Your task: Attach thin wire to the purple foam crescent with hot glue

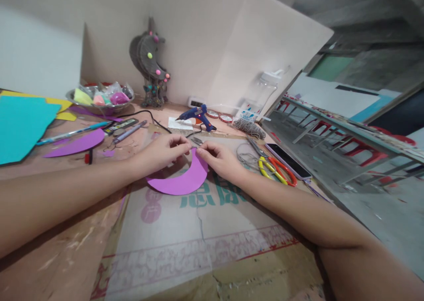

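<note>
A purple paper crescent [185,182] lies on a flattened cardboard sheet [185,235]. My left hand [164,151] rests on the crescent's left part, fingers pinched together at its upper tip. My right hand [218,157] pinches the same tip from the right. Both sets of fingertips meet near a thin thread or wire that I can hardly make out. A second purple crescent [77,144] lies to the left.
Blue glue gun [198,114], scissors with yellow and red handles [274,168], a phone [288,159], a coil of twine [249,127], pens [127,131], teal paper [20,126], a bowl of coloured bits [101,98] and a hanging moon ornament [149,62] surround the work spot. Table edge runs on the right.
</note>
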`<control>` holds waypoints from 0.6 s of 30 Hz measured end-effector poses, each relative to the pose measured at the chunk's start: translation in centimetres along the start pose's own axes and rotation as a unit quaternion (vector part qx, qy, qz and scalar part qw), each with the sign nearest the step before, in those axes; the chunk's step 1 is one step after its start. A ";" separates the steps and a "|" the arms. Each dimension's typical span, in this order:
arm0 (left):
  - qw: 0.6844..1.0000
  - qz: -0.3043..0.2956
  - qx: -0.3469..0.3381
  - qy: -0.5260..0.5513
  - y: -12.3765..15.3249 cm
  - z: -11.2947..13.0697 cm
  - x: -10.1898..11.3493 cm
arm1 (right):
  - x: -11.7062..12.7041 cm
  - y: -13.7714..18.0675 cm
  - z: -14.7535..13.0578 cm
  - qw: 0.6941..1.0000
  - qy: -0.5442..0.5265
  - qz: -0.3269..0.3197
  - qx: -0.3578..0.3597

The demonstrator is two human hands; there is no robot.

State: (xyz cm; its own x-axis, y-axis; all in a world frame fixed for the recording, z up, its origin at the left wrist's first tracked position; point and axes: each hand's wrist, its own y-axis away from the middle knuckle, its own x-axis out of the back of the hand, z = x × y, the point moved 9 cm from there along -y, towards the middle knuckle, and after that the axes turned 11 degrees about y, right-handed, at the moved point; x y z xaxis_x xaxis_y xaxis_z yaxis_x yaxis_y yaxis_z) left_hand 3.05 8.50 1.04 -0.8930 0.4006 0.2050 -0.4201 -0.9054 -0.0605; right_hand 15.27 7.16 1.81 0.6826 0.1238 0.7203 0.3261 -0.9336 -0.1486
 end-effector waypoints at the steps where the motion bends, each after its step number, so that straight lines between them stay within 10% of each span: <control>1: 1.000 0.000 0.004 -0.001 0.0 -0.1 0.0 | 0.0 0.0 0.0 1.000 -0.001 -0.002 0.002; 18: 0.997 -0.044 -0.022 -0.054 0.0 0.1 -0.6 | 0.4 -0.3 0.4 0.999 -0.012 0.037 0.025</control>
State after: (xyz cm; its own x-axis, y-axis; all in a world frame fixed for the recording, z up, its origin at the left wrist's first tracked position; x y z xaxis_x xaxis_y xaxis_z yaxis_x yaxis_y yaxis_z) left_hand 3.59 8.22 0.98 -0.8309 0.4587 0.3149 -0.5049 -0.8595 -0.0801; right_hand 15.72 7.58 1.93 0.7217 0.0636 0.6893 0.3053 -0.9229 -0.2345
